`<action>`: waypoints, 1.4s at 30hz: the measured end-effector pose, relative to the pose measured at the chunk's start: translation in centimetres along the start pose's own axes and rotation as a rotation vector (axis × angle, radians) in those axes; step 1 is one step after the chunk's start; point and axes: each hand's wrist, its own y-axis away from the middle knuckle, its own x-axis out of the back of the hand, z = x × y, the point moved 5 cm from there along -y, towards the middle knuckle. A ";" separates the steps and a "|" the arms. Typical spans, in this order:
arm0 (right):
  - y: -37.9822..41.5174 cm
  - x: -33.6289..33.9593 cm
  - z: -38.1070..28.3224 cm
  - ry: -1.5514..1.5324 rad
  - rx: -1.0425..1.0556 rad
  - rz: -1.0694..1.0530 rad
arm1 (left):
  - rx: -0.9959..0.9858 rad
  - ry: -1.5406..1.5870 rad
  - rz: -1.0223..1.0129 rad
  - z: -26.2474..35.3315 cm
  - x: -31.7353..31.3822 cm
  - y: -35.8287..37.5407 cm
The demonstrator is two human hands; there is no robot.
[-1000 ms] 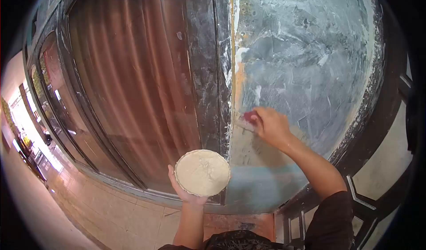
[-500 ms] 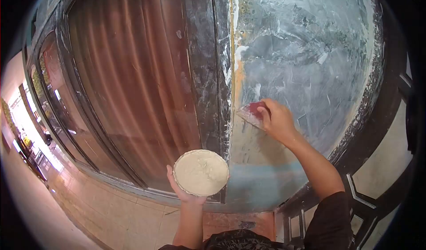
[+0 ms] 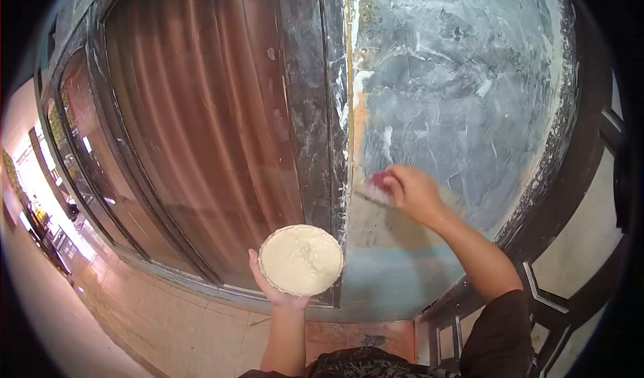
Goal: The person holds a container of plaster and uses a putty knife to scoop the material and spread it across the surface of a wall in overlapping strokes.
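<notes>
From below, my left hand (image 3: 274, 289) supports a round bowl (image 3: 263, 274), its thumb up along the left side and the other fingers hidden underneath. Cream-coloured putty (image 3: 302, 258) fills the bowl almost to its rim. My right hand (image 3: 419, 195) grips a dark red putty spreader (image 3: 381, 182) smeared with pale filler. The spreader's edge is at the patchy grey-blue wall (image 3: 449, 116), near its left border; whether it presses on the surface is hard to see. Damp-looking beige putty (image 3: 376, 227) covers the wall just below the spreader.
Left of the wall stands a dark window frame (image 3: 305, 110) with a reddish-brown curtain (image 3: 201, 123) behind glass. At right is a dark panelled door (image 3: 577, 257). Beneath lie pale floor tiles (image 3: 194, 331) and a reddish step (image 3: 362, 334).
My right hand and the spreader have moved a little downward on the wall, and the spreader is tilted more edge-on. The bowl in my left hand has shifted slightly left.
</notes>
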 end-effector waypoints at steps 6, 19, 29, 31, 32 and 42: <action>-1.0 -0.3 0.0 0.054 -0.032 0.040 | 0.016 0.011 -0.053 -0.2 -0.1 0.1; 1.2 -2.5 -0.2 0.104 0.045 -0.168 | -0.014 0.005 -0.011 0.4 0.8 0.6; 1.1 -1.2 0.2 0.036 0.068 -0.083 | -0.054 -0.008 0.037 0.4 0.4 1.3; 2.0 -2.6 0.8 0.068 0.071 -0.139 | -0.015 -0.010 -0.007 0.2 0.5 1.3; 2.0 -2.7 1.0 0.086 0.090 -0.114 | -0.015 -0.012 -0.009 0.2 0.5 1.3; 0.4 0.8 1.7 -0.083 0.012 0.033 | 0.001 0.009 -0.009 -0.2 0.4 1.3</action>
